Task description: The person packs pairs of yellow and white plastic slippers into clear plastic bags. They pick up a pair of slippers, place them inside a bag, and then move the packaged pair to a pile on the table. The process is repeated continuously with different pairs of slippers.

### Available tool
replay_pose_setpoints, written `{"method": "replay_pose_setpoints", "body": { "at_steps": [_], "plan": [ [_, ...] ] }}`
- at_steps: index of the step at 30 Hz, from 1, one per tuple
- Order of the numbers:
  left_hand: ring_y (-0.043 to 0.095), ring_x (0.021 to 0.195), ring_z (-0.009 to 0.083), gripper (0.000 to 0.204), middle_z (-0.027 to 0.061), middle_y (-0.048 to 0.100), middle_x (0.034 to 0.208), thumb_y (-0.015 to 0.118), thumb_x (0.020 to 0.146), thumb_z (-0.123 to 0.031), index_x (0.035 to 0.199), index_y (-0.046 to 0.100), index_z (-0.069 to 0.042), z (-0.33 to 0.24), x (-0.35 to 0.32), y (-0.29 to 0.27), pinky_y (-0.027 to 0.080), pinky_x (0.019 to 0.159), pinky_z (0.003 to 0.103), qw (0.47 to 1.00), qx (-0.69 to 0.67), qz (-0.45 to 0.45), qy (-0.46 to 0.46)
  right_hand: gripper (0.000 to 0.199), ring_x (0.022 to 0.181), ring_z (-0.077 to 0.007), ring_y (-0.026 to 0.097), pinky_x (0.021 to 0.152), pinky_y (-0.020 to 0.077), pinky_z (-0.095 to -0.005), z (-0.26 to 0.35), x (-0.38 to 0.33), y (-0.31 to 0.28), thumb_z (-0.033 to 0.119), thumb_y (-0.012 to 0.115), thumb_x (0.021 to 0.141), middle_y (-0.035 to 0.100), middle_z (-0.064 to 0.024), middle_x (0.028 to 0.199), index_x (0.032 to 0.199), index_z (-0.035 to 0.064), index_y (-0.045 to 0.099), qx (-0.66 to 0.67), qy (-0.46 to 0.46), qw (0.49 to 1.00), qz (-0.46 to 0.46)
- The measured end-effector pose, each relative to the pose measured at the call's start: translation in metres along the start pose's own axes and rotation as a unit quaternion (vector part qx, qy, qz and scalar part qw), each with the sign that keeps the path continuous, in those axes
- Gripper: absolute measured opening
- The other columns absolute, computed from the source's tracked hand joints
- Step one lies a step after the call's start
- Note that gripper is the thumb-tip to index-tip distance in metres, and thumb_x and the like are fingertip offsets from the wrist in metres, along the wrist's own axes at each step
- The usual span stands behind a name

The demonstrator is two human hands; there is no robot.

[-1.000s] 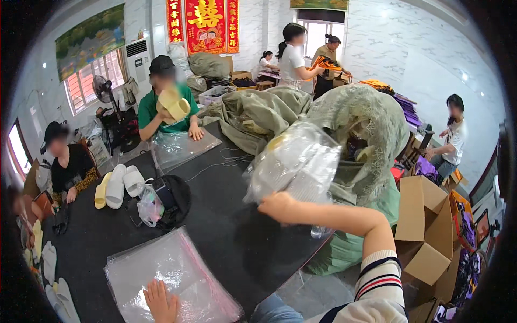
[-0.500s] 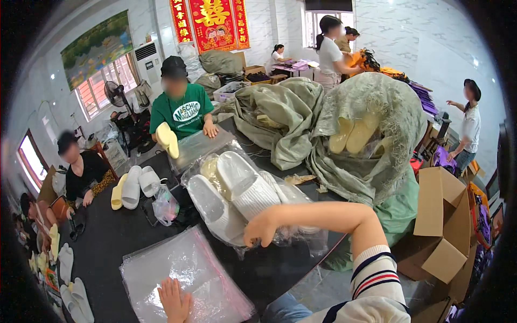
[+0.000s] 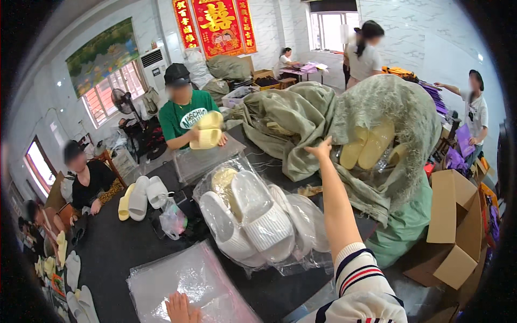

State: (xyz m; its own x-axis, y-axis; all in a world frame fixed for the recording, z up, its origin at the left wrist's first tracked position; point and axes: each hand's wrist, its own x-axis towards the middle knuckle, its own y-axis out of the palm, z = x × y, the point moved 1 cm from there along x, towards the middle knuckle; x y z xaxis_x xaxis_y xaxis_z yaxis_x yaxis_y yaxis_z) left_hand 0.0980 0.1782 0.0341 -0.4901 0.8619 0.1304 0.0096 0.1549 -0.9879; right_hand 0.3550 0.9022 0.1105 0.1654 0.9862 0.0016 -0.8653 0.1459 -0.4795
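Note:
My left hand (image 3: pixel 182 310) lies with fingers apart on a stack of clear plastic bags (image 3: pixel 177 280) at the table's near edge. Stretched forward to the right, my right hand (image 3: pixel 321 149) is open with nothing in it. It is in front of a grey-green woven sack (image 3: pixel 291 156), left of pale yellow slippers (image 3: pixel 371 146) lying in the mouth of another woven sack (image 3: pixel 398 107). Whether it touches the cloth I cannot tell. Between my arms sits a heap of white slippers (image 3: pixel 264 215) in clear plastic, with a yellow one among them.
Across the black table (image 3: pixel 113 258), a person in green holds yellow slippers (image 3: pixel 207 130) above more clear bags (image 3: pixel 207 156). Loose slippers (image 3: pixel 139 198) and a small bag (image 3: pixel 173 218) lie left of the heap. Open cardboard boxes (image 3: pixel 449 215) stand at right.
My right hand has moved from the near side of the plastic-wrapped slippers forward to the sacks and opened. The person in green has raised the yellow slippers. My left hand stays on the bags.

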Motion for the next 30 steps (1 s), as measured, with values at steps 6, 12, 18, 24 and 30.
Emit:
{"method": "replay_pose_setpoints", "body": {
  "at_steps": [6, 12, 18, 24, 30],
  "plan": [
    [0.035, 0.133, 0.0410, 0.057, 0.0242, 0.042, 0.141, 0.049, 0.091, -0.034, 0.138, 0.044, -0.001, -0.003, 0.001, -0.001, 0.022, 0.111, 0.058, 1.000, -0.006, -0.007, 0.006, 0.070, 0.110, -0.0363, 0.059, 0.092, 0.0454, -0.0441, -0.011, 0.007, 0.013, 0.017, 0.060, 0.081, 0.058, -0.0222, 0.125, 0.145, 0.0060, 0.034, 0.057, -0.054, 0.996, 0.041],
    [0.035, 0.133, 0.0408, 0.057, 0.0235, 0.042, 0.141, 0.049, 0.091, -0.034, 0.138, 0.043, -0.001, -0.002, 0.002, -0.002, 0.022, 0.111, 0.058, 1.000, -0.011, -0.011, 0.007, 0.038, 0.085, -0.0280, 0.062, 0.077, 0.0462, -0.0381, -0.003, 0.006, -0.045, 0.009, 0.045, 0.080, 0.067, -0.0185, 0.095, 0.113, -0.0026, 0.063, 0.205, -0.241, 0.948, 0.024],
    [0.036, 0.132, 0.0414, 0.056, 0.0232, 0.043, 0.141, 0.049, 0.092, -0.034, 0.138, 0.044, -0.002, -0.006, 0.010, 0.003, 0.024, 0.110, 0.057, 1.000, -0.015, -0.014, 0.020, 0.041, 0.102, -0.0351, 0.057, 0.086, 0.0459, -0.0411, -0.062, 0.007, -0.183, 0.013, 0.052, 0.084, 0.060, -0.0251, 0.110, 0.121, -0.0032, 0.055, -0.160, -0.238, 0.949, 0.134],
    [0.037, 0.131, 0.0413, 0.053, 0.0230, 0.043, 0.140, 0.049, 0.092, -0.033, 0.135, 0.047, -0.002, -0.001, -0.003, 0.008, 0.025, 0.109, 0.057, 0.999, 0.004, -0.035, 0.009, 0.099, 0.140, -0.0438, 0.021, 0.112, 0.0270, -0.0496, -0.016, -0.040, -0.165, 0.038, 0.073, 0.077, 0.017, -0.0266, 0.154, 0.149, 0.0001, 0.018, -0.215, -0.379, 0.898, -0.059],
    [0.039, 0.129, 0.0396, 0.055, 0.0213, 0.045, 0.140, 0.051, 0.091, -0.033, 0.135, 0.047, -0.001, 0.004, -0.008, 0.007, 0.025, 0.109, 0.057, 0.999, -0.001, -0.040, 0.016, 0.106, 0.125, -0.0393, 0.047, 0.098, 0.0430, -0.0435, 0.022, -0.062, -0.066, 0.035, 0.073, 0.076, 0.038, -0.0291, 0.141, 0.153, 0.0053, 0.006, -0.183, -0.282, 0.941, 0.031]
  ]
}}
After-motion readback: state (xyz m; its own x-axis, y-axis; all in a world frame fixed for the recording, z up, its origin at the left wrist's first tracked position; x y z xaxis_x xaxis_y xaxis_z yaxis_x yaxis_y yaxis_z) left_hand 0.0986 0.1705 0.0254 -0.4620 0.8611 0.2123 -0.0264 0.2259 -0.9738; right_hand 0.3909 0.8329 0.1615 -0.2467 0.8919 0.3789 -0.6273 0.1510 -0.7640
